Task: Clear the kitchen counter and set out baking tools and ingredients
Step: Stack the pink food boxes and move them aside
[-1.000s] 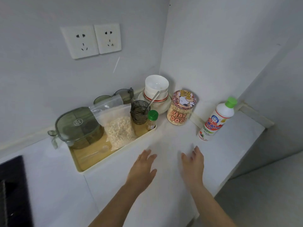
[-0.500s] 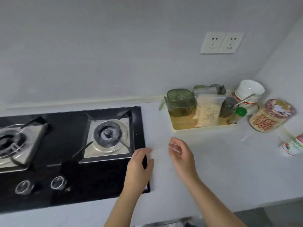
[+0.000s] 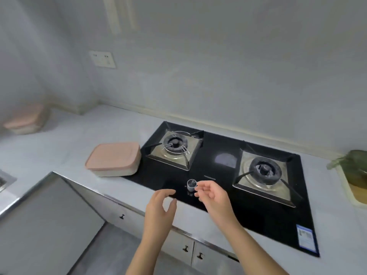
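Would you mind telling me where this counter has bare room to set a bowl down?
The widest bare counter lies between the near pink-lidded box and the blurred far pink-lidded box, running back to the wall. A narrower strip separates the hob from the tray. The tray's visible part is mostly taken by a green container.

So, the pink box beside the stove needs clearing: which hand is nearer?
Left: the left hand hovers right of the pink box; the right hand is farther right.

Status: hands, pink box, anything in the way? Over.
Left hand and right hand empty, over stove front. Pink box on counter left of stove, untouched. Nothing between it and hands.
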{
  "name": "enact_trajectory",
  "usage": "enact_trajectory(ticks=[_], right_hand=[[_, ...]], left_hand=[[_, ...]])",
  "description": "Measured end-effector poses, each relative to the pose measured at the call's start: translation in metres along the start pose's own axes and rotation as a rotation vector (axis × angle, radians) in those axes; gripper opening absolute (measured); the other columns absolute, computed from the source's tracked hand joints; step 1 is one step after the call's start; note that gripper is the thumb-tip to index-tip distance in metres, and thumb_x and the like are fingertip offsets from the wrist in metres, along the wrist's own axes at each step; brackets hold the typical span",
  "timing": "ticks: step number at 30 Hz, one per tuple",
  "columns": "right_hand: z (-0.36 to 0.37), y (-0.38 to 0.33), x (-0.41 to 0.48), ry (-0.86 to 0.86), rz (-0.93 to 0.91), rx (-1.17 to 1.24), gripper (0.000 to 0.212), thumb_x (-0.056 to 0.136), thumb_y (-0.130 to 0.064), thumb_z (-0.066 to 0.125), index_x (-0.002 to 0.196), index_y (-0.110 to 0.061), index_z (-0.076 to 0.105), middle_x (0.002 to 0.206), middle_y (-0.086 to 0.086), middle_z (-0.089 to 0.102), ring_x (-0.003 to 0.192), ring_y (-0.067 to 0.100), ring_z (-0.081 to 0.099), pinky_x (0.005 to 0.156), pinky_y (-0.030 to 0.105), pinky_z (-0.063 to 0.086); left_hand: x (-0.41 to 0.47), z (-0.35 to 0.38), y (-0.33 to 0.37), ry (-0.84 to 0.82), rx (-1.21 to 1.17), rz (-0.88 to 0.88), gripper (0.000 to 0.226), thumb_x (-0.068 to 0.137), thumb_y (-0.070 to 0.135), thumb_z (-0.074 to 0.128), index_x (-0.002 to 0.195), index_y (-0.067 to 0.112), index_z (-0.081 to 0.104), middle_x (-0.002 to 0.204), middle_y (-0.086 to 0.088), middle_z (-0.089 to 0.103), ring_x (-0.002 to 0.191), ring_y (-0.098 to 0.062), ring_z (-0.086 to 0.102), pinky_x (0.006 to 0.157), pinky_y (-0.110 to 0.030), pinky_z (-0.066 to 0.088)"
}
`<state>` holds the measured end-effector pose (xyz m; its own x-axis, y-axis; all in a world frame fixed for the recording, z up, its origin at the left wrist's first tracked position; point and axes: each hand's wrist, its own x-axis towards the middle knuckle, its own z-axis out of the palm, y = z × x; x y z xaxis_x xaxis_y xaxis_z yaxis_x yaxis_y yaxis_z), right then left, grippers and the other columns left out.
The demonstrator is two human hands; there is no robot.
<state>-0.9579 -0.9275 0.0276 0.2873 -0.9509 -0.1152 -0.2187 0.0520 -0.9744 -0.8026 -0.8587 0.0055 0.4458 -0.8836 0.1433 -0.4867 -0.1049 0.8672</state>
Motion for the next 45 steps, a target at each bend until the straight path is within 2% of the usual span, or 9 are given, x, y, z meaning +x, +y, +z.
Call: enact_trajectory(ticks=[10,18,20,24,28,30,35,40,45], right_hand=[[0.148,-0.012,0.092,-0.209,0.053,-0.052,0.02,0.092,-0.012,0.057,0.102,-0.027,0.063,0.102,-0.006,0.069,0.095,0.003,0.065,0.09,0.028,0.054],[0.246,-0.028,0.186,-0.263,0.194,-0.071,0.04,0.093,-0.015,0.055,0.131,-0.024,0.047,0.126,-0.009,0.056,0.111,0.006,0.053,0.088,0.018,0.045],[0.261,-0.027,0.201,-0.226,0.242,-0.118,0.049,0.092,-0.013,0.052,0.14,-0.018,0.043,0.134,-0.002,0.055,0.12,0.012,0.052,0.098,0.026,0.045],[0.289,-0.03,0.226,-0.052,0.352,-0.167,0.067,0.092,-0.017,0.051,0.152,-0.014,0.021,0.146,0.003,0.043,0.133,0.024,0.044,0.109,0.037,0.037],[0.311,-0.028,0.236,0.081,0.408,-0.154,0.041,0.083,-0.017,0.049,0.124,-0.016,0.052,0.108,0.002,0.065,0.092,0.02,0.062,0.075,0.033,0.05],[0.322,-0.026,0.235,0.189,0.443,-0.105,0.042,0.079,-0.017,0.047,0.119,-0.018,0.056,0.1,0.003,0.065,0.087,0.02,0.062,0.072,0.034,0.05],[0.345,-0.033,0.224,0.333,0.478,0.076,0.056,0.06,-0.015,0.047,0.113,-0.02,0.064,0.102,0.006,0.067,0.088,0.022,0.06,0.07,0.031,0.046],[0.361,-0.039,0.205,0.417,0.427,0.311,0.049,0.085,-0.009,0.049,0.125,-0.037,0.057,0.115,-0.006,0.067,0.106,0.018,0.062,0.082,0.036,0.054],[0.358,-0.069,0.191,0.323,0.312,0.519,0.049,0.08,-0.027,0.049,0.123,-0.05,0.053,0.121,-0.006,0.065,0.114,0.022,0.059,0.084,0.045,0.051]], left_hand=[[0.082,-0.101,-0.088,0.139,0.062,-0.151,0.022,0.09,0.013,0.06,0.104,0.03,0.063,0.108,0.021,0.059,0.103,0.002,0.056,0.087,-0.012,0.038],[0.19,-0.186,-0.155,0.226,0.185,-0.223,0.023,0.089,0.012,0.061,0.109,0.023,0.063,0.126,0.006,0.049,0.115,-0.012,0.049,0.087,-0.024,0.038],[0.209,-0.199,-0.171,0.213,0.171,-0.292,0.029,0.089,0.013,0.06,0.117,0.021,0.059,0.134,0.002,0.044,0.12,-0.015,0.047,0.087,-0.025,0.037],[0.25,-0.215,-0.201,0.09,0.112,-0.379,0.049,0.092,0.02,0.059,0.138,0.012,0.043,0.137,-0.007,0.042,0.118,-0.023,0.049,0.089,-0.03,0.04],[0.281,-0.217,-0.23,-0.146,0.006,-0.482,0.06,0.095,0.027,0.055,0.145,0.009,0.027,0.134,-0.012,0.045,0.124,-0.034,0.046,0.096,-0.038,0.041],[0.295,-0.226,-0.243,-0.258,-0.048,-0.571,0.062,0.097,0.031,0.051,0.148,0.009,0.023,0.142,-0.015,0.042,0.128,-0.034,0.043,0.098,-0.038,0.039],[0.313,-0.247,-0.257,-0.377,-0.233,-0.573,0.042,0.099,0.028,0.046,0.139,0.014,0.043,0.135,-0.01,0.052,0.11,-0.025,0.049,0.093,-0.037,0.043],[0.33,-0.269,-0.259,-0.515,-0.374,-0.5,0.047,0.096,0.041,0.049,0.142,0.035,0.039,0.137,0.004,0.05,0.121,-0.021,0.048,0.096,-0.04,0.044],[0.355,-0.288,-0.242,-0.712,-0.563,-0.491,0.051,0.081,0.056,0.056,0.13,0.05,0.045,0.128,0.011,0.058,0.118,-0.019,0.054,0.09,-0.053,0.051]])
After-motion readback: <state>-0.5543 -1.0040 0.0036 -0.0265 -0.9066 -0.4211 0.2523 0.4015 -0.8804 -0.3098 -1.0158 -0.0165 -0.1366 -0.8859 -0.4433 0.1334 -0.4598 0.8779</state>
